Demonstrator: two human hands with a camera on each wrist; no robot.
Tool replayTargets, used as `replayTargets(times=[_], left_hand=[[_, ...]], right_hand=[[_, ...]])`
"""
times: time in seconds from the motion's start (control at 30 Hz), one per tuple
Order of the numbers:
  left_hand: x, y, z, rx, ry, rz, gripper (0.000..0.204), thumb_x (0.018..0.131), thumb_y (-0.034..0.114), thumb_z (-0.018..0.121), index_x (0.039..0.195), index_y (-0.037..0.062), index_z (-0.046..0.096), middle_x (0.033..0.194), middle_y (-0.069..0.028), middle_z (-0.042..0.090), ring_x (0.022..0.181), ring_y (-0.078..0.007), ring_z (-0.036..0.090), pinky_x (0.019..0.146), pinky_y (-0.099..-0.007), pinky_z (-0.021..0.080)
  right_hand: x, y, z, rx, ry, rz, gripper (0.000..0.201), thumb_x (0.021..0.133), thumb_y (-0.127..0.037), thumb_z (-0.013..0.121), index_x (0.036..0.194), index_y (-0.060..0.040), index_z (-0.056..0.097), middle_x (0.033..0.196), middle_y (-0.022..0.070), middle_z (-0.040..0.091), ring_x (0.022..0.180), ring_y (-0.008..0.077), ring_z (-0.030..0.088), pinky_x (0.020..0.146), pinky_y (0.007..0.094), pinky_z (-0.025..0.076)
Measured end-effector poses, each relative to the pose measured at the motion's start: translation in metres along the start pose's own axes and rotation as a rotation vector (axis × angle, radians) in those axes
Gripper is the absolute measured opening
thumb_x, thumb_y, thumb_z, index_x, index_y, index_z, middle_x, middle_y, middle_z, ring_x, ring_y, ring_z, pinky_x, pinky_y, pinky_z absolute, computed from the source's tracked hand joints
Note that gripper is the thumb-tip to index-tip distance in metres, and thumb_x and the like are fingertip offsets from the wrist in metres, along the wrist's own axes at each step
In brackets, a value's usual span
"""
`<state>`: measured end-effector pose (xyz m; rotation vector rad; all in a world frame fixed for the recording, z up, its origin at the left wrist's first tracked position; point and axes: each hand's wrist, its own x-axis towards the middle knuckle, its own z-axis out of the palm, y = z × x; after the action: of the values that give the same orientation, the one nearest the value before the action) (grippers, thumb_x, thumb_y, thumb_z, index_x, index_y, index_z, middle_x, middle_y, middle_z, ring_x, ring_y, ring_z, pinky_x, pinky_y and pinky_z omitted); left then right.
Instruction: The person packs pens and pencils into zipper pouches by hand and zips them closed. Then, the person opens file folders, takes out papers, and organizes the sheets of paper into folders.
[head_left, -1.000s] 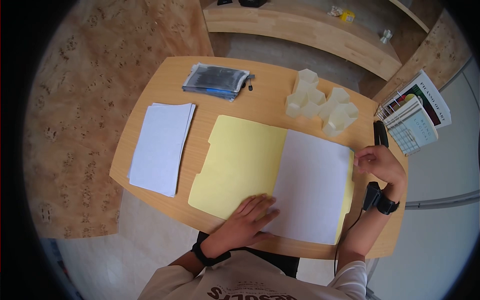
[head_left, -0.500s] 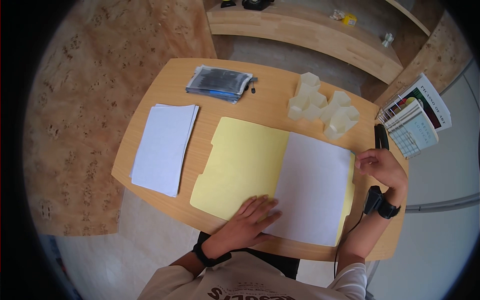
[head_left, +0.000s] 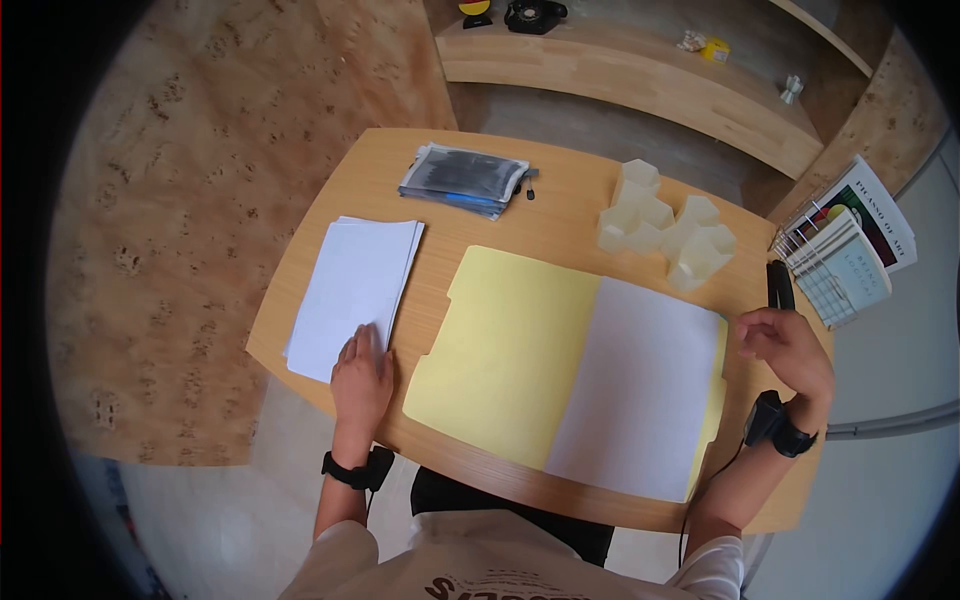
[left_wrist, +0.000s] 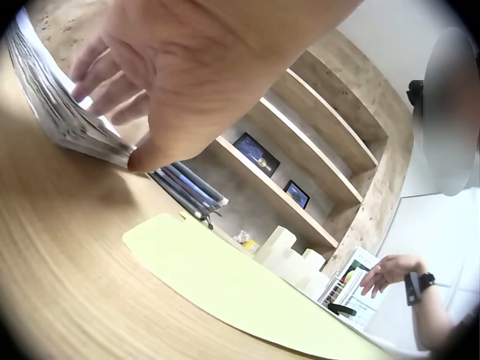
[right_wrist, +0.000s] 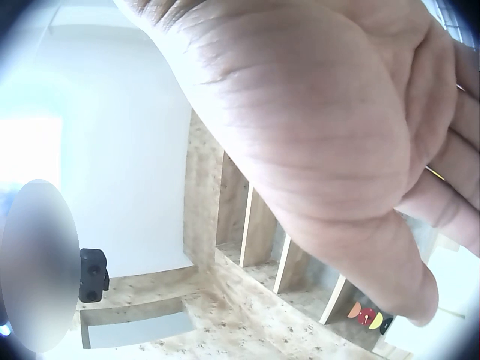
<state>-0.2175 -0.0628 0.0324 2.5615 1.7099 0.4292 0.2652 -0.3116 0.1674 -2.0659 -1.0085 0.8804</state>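
My left hand (head_left: 362, 380) rests on the near right corner of a stack of white paper (head_left: 350, 285). In the left wrist view its fingers are spread over the top of the stack and the thumb (left_wrist: 146, 154) is at the side edge. A yellow file folder (head_left: 510, 340) lies spread flat to the right, with a white sheet (head_left: 640, 390) on its right half. Just beyond the folder's right edge is my right hand (head_left: 790, 350), fingers loosely bent and holding nothing.
Grey zippered pouches (head_left: 465, 178) are piled at the back of the table (head_left: 420, 330). Cream hexagonal holders (head_left: 665, 225) stand at the back right. Behind my right hand are a black object (head_left: 780, 285) and a wire rack (head_left: 820, 270) with books.
My left hand has left the lower part of the folder and moved left onto the paper stack. The right hand stays by the folder's right edge. The view has shifted slightly.
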Motion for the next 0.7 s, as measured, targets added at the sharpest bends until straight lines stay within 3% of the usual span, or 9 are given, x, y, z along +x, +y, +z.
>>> replayTargets(times=[0.13, 0.23, 0.3, 0.43, 0.53, 0.6, 0.7], left_hand=[[-0.002, 0.001, -0.010, -0.044, -0.006, 0.005, 0.036, 0.096, 0.015, 0.064, 0.129, 0.0008, 0.063, 0.122, -0.0225, 0.070, 0.112, -0.0393, 0.068, 0.092, -0.0476, 0.056], [-0.002, -0.005, -0.012, -0.112, 0.085, 0.047, 0.025, 0.095, 0.012, 0.063, 0.117, 0.0010, 0.068, 0.108, -0.0215, 0.074, 0.100, -0.0379, 0.071, 0.084, -0.0458, 0.058], [0.001, -0.008, -0.013, -0.123, 0.027, -0.130, 0.020, 0.095, 0.010, 0.063, 0.111, 0.0013, 0.070, 0.104, -0.0198, 0.075, 0.095, -0.0377, 0.072, 0.080, -0.0453, 0.058], [0.004, -0.005, -0.016, -0.166, 0.140, -0.113, 0.015, 0.093, 0.008, 0.064, 0.105, 0.0019, 0.071, 0.100, -0.0173, 0.075, 0.089, -0.0364, 0.073, 0.076, -0.0439, 0.058], [0.002, 0.027, -0.039, -0.210, 0.217, -0.128, 0.012, 0.092, 0.007, 0.066, 0.102, 0.0020, 0.070, 0.097, -0.0163, 0.075, 0.087, -0.0343, 0.074, 0.075, -0.0404, 0.058], [-0.002, 0.056, -0.052, -0.327, 0.329, -0.034, 0.010, 0.092, 0.005, 0.067, 0.101, 0.0024, 0.070, 0.095, -0.0147, 0.074, 0.086, -0.0319, 0.073, 0.077, -0.0372, 0.058], [-0.012, 0.090, -0.059, -0.463, 0.365, 0.103, 0.011, 0.091, 0.002, 0.068, 0.102, 0.0028, 0.069, 0.097, -0.0139, 0.074, 0.088, -0.0317, 0.073, 0.079, -0.0359, 0.058]], right_hand=[[-0.001, 0.002, -0.001, 0.021, -0.026, -0.023, 0.019, 0.089, -0.002, 0.061, 0.104, 0.0074, 0.068, 0.091, 0.0059, 0.069, 0.084, 0.0136, 0.067, 0.080, 0.0277, 0.054], [0.000, 0.004, 0.001, 0.053, -0.019, -0.043, 0.021, 0.090, -0.001, 0.060, 0.108, 0.0082, 0.067, 0.093, 0.0059, 0.069, 0.084, 0.0140, 0.067, 0.081, 0.0276, 0.055], [0.000, 0.005, 0.000, 0.052, -0.029, -0.049, 0.021, 0.091, 0.000, 0.060, 0.109, 0.0086, 0.066, 0.094, 0.0061, 0.069, 0.085, 0.0140, 0.068, 0.081, 0.0278, 0.055], [-0.002, 0.006, 0.000, 0.091, -0.030, -0.070, 0.023, 0.093, 0.001, 0.062, 0.114, 0.0095, 0.065, 0.096, 0.0069, 0.071, 0.085, 0.0139, 0.068, 0.081, 0.0278, 0.055], [-0.002, 0.010, 0.002, 0.087, -0.014, -0.121, 0.026, 0.094, 0.001, 0.062, 0.118, 0.0086, 0.064, 0.098, 0.0077, 0.072, 0.086, 0.0133, 0.067, 0.081, 0.0274, 0.055], [0.000, 0.008, 0.006, 0.077, -0.036, -0.134, 0.027, 0.094, 0.001, 0.062, 0.120, 0.0078, 0.064, 0.098, 0.0080, 0.072, 0.086, 0.0131, 0.067, 0.081, 0.0273, 0.055], [0.001, -0.001, 0.013, 0.025, -0.072, -0.168, 0.028, 0.095, 0.000, 0.063, 0.123, 0.0062, 0.064, 0.098, 0.0085, 0.073, 0.086, 0.0124, 0.067, 0.081, 0.0272, 0.055]])
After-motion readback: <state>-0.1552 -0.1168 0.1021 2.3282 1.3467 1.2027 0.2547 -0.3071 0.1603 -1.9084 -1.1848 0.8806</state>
